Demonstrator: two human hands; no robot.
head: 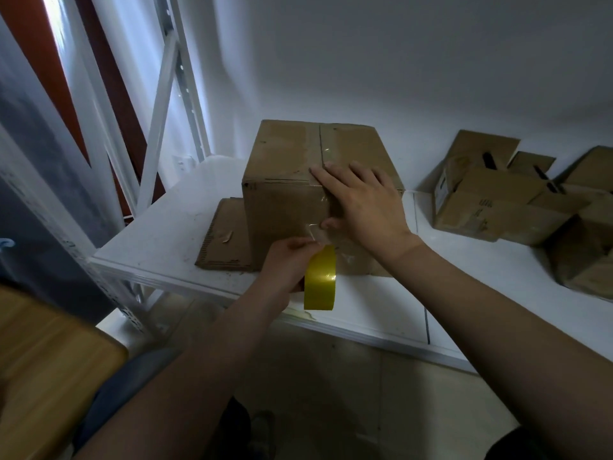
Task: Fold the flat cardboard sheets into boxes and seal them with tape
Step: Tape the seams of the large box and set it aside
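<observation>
The right hand is pressing flat, fingers spread, over the near top edge of the cardboard box. Just below it, the left hand is gripping the yellow tape roll.

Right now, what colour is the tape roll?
The round glossy tape roll is yellow, clearest in the head view.

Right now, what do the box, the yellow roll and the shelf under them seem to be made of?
The box: corrugated cardboard, matte brown; the flat sheet at its left shows a wavy cut edge. The yellow roll: likely plastic tape, glossy, with a bright glint. The shelf: white, smooth, perhaps painted metal or laminate; I cannot tell which.
</observation>
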